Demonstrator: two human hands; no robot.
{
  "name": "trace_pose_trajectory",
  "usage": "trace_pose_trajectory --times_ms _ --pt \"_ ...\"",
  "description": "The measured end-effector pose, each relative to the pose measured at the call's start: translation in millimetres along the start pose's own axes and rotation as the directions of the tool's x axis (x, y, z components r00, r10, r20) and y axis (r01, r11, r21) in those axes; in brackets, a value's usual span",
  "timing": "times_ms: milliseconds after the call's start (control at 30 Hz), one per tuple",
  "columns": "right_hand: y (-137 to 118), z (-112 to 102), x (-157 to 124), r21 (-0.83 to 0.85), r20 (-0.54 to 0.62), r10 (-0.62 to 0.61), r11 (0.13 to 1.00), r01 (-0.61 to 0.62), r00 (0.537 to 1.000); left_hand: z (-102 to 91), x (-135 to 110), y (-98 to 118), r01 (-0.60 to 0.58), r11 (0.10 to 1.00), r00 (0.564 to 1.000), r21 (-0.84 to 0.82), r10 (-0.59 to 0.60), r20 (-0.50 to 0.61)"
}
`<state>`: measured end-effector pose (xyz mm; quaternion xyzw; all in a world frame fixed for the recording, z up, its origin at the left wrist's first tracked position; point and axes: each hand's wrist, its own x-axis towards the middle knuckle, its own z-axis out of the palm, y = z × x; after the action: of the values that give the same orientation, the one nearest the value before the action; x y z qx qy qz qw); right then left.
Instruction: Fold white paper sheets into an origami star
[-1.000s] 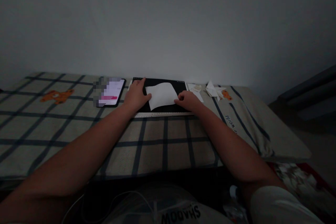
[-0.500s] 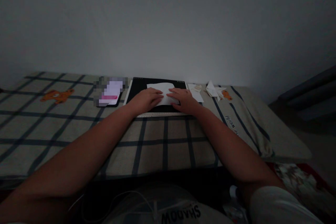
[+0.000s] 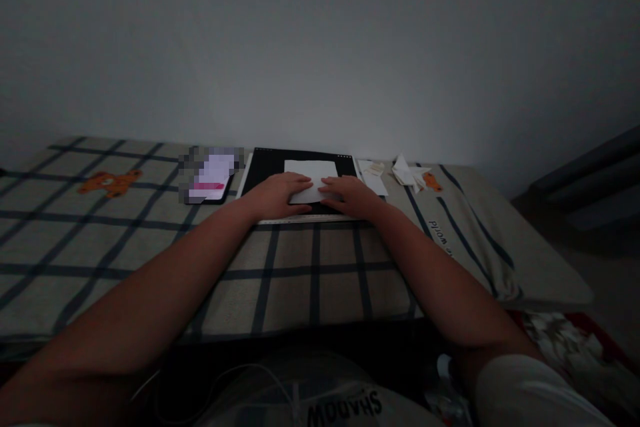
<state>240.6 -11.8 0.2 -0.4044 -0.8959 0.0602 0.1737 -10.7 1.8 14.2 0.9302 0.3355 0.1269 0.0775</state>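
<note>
A sheet of white paper (image 3: 311, 170) lies on a black board or notebook cover (image 3: 267, 165) with small marks along its far edge. My left hand (image 3: 281, 196) rests on the left part of the paper, fingers stretched out and thumb apart along the near side. On the right part lies my right hand (image 3: 350, 195), its fingers also extended towards the middle. The fingertips of both hands nearly meet over the sheet. Part of the paper is hidden beneath the fingers.
To the left stands a lit phone (image 3: 213, 177), partly blurred out. Right of the board are paper pieces (image 3: 374, 177) and a folded white paper shape (image 3: 407, 173). A checked cloth (image 3: 295, 253) covers the table, which meets a grey wall (image 3: 320, 53) behind.
The paper's far edge was curved and tilted; now it lies flatter and straighter. Both hands have shifted slightly, with the fingers spread flatter over the sheet.
</note>
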Motion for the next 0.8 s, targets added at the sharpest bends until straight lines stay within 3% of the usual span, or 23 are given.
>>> trace_pose_trajectory --times_ms 267,567,800 --pt "-4 -4 3 0.006 0.016 -0.004 1.000 0.004 1.000 -2.5 -1 1 0.025 0.999 1.000 -0.040 -0.025 0.005" --pt "-8 -9 3 -0.072 0.024 0.051 0.996 -0.049 0.998 1.8 1 -10 -0.017 0.999 0.997 -0.030 0.015 -0.070" --pt "-4 -11 0 -0.023 -0.030 -0.031 0.999 0.030 0.999 -1.0 1 -11 -0.037 0.997 0.996 -0.065 0.032 -0.085"
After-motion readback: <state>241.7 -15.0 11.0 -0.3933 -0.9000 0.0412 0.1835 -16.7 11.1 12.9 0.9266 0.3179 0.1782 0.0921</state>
